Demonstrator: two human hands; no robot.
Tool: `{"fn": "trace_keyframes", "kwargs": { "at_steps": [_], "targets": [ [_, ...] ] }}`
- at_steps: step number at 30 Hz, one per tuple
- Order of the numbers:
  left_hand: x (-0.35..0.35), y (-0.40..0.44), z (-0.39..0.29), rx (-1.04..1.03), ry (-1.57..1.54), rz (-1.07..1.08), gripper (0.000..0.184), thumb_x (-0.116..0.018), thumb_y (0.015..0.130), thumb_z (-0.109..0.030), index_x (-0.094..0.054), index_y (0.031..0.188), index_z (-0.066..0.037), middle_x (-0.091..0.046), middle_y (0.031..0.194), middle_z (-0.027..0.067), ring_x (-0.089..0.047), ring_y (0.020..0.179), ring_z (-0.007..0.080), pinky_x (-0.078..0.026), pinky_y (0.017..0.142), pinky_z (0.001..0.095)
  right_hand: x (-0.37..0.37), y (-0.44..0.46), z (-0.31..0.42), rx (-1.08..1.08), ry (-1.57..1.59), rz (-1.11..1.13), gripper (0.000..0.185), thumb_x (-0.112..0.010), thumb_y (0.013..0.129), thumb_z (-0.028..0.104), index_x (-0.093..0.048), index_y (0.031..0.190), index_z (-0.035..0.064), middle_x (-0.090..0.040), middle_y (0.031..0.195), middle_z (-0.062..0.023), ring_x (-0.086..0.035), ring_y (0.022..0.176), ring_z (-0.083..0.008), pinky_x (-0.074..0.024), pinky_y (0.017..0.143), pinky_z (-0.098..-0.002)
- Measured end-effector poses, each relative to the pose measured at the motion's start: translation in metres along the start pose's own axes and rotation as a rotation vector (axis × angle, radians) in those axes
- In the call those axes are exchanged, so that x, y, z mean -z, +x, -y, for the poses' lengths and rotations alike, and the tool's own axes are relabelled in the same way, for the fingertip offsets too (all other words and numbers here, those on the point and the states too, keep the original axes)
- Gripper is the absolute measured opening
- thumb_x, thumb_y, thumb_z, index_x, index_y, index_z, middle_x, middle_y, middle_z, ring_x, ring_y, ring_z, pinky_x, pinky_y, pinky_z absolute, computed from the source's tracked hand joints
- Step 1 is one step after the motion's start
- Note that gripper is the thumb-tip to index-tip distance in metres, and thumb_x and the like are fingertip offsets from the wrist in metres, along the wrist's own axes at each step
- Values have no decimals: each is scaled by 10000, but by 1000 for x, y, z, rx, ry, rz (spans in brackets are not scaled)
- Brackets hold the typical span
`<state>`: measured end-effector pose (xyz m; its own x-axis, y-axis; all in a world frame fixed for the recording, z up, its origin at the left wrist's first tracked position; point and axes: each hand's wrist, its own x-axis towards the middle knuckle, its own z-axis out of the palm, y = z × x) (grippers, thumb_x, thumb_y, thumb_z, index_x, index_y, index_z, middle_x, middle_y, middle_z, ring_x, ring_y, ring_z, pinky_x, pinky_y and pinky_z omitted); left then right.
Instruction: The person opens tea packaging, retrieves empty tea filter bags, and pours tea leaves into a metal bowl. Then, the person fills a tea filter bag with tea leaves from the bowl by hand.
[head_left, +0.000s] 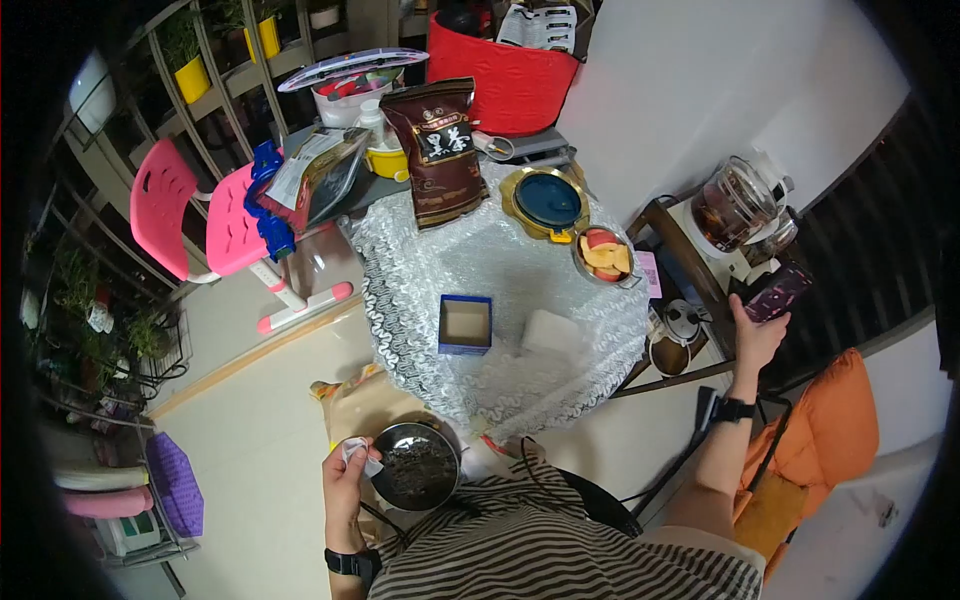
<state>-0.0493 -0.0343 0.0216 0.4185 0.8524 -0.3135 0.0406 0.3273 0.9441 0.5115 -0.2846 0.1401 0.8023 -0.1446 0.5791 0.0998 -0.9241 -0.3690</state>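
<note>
My left hand (pixel 345 485) is closed on a crumpled white tissue (pixel 372 463), at the left edge of a round dark pan (pixel 418 470). Dark loose bits cover the inside of the pan; whether my fingers also grip its rim I cannot tell. Out to the right, my right hand (pixel 758 340) is closed around a flat dark thing with a pink pattern (pixel 780 292), its kind unclear. It is held beside the side shelf. On the round table stand an open blue box (pixel 466 325) and a whitish block-shaped thing (pixel 552 333), both apart from my hands.
A silvery cover lies over the table (pixel 400 260). Toward its back are a brown tea bag (pixel 435 155), a blue-lidded pot (pixel 547 203) and a bowl of cut apples (pixel 604 256). A glass kettle (pixel 735 203) stands on the right shelf. Pink chair (pixel 230 220) left, orange chair (pixel 830 430) right.
</note>
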Motion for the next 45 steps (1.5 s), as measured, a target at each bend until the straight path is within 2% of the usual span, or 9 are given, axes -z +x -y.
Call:
{"fn": "trace_keyframes", "kwargs": {
  "at_steps": [8,21,30,32,34,36,37,41,45],
  "targets": [
    [-5,-3,-7,0,34,-18,227,-574,969,-172,-650,1082,10,-678,851,42,-606,792,118,-465,763,257,-43,65,-53,-271,-59,196,1297,-798,483,746,-345,1289,-164,-494,1291,-326,-497,1234,-418,-415,1033,-439],
    [-7,-1,-2,-24,94,-17,218,-577,964,-193,-640,1068,-12,-666,830,38,-614,766,122,-481,718,255,-71,68,-59,-381,-136,315,1309,-831,481,706,-292,1254,-202,-477,1277,-353,-504,1222,-408,-427,1024,-409],
    [-11,-4,-3,27,53,-34,211,-567,967,-151,-651,1073,10,-678,839,45,-607,791,120,-462,758,261,-69,70,-55,-402,-122,391,1463,-775,509,762,-108,1452,-137,-395,1400,-328,-460,1282,-406,-404,1046,-422],
    [-9,-3,1,9,63,-22,218,-579,964,-181,-646,1074,-5,-671,834,39,-608,774,119,-470,736,256,-86,84,-82,-294,100,259,1370,-771,536,746,-229,1429,-140,-423,1373,-343,-456,1291,-399,-386,1062,-425],
    [-8,-1,2,-11,73,-15,228,-590,961,-211,-642,1075,-21,-664,830,33,-609,757,118,-479,713,251,-106,100,-111,-239,268,111,1093,-779,679,606,-372,1385,-120,-520,1307,-279,-510,1246,-324,-403,1031,-387],
    [-8,-1,-1,1,47,-14,213,-566,969,-159,-647,1076,6,-677,841,45,-605,789,120,-457,757,256,-104,106,-122,-321,906,216,825,-757,802,423,-441,1354,-103,-587,1244,-190,-556,1153,-233,-416,982,-334],
    [-7,-1,0,1,46,-12,213,-566,969,-159,-647,1076,6,-677,841,45,-605,789,120,-457,757,256,-103,107,-121,-370,926,173,627,-751,842,269,-502,1321,-49,-627,1098,-52,-557,896,-112,-430,796,-247],
    [-7,1,1,-16,45,5,214,-566,970,-165,-648,1071,6,-674,839,42,-602,790,117,-455,758,255,-103,111,-133,-271,970,257,575,-787,809,251,-554,1253,-32,-630,1007,-29,-560,838,-111,-437,767,-244],
    [-9,-1,2,-23,40,5,216,-562,972,-165,-646,1071,7,-673,837,40,-599,791,115,-455,760,255,-109,111,-128,-247,834,147,545,-842,750,269,-609,1148,-23,-625,924,-15,-565,815,-108,-450,746,-247]
  ]
}}
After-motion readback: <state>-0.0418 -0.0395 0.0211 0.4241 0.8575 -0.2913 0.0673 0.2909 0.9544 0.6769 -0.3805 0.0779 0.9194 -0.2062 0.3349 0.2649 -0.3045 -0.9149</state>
